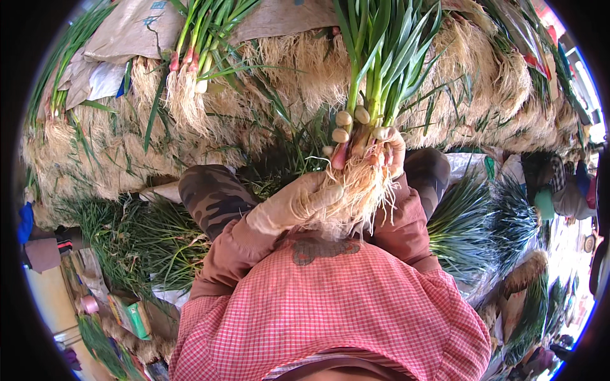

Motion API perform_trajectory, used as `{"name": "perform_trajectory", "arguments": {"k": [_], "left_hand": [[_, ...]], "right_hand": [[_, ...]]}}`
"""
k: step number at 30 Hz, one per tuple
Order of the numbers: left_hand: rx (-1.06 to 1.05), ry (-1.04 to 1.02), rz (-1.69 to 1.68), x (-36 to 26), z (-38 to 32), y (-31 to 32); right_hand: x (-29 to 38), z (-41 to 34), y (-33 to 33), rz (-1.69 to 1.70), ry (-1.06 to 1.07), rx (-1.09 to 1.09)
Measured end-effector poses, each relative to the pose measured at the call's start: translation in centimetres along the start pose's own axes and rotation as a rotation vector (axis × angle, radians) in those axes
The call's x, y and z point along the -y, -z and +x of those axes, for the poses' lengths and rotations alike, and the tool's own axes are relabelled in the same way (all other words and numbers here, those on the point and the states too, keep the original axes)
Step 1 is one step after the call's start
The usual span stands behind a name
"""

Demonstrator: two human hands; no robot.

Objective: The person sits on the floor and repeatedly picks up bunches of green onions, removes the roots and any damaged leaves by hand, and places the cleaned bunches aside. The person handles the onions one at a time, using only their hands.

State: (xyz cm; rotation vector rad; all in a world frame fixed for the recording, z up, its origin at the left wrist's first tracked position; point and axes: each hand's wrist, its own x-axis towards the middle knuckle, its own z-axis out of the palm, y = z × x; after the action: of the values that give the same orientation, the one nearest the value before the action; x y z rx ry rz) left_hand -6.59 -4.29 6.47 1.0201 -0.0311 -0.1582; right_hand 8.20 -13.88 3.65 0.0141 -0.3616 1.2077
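A bunch of green garlic plants (371, 81) stands upright before my chest, leaves pointing away from me and pale stringy roots (357, 195) hanging toward me. My left hand (300, 202), in a soiled pale glove, grips it from the left; its fingertips show beyond the roots around the stems. From the right, my right hand (394, 147) closes on the reddish stem bases, thumb and fingers partly hidden by plants. A few loose garlic plants (188, 71) rest on the root pile at upper left.
A broad heap of rooted plants (305, 62) spans the far side, partly under woven sacks (136, 31). Loose leaves (167, 238) lie at my left, trimmed-looking bundles (462, 228) at my right. A green-and-tan carton (131, 314) sits lower left. Parts of other people (567, 185) appear at the right edge.
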Motion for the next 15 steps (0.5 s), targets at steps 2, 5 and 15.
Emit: {"name": "perform_trajectory", "arguments": {"k": [2, 5, 15], "left_hand": [[-0.159, 0.062, 0.138, -0.1, -1.7, 0.2], [-0.185, 0.063, 0.31, -0.3, -4.8, 2.6], [-0.428, -0.354, 0.67, -5.9, -3.0, 0.2]], "right_hand": [[-0.3, 0.2, 0.1, 0.037, -0.036, 0.037], [-0.9, 0.3, 0.0, -0.051, -0.047, 0.032], [0.0, -0.1, 0.5, -0.062, 0.031, 0.044]]}}
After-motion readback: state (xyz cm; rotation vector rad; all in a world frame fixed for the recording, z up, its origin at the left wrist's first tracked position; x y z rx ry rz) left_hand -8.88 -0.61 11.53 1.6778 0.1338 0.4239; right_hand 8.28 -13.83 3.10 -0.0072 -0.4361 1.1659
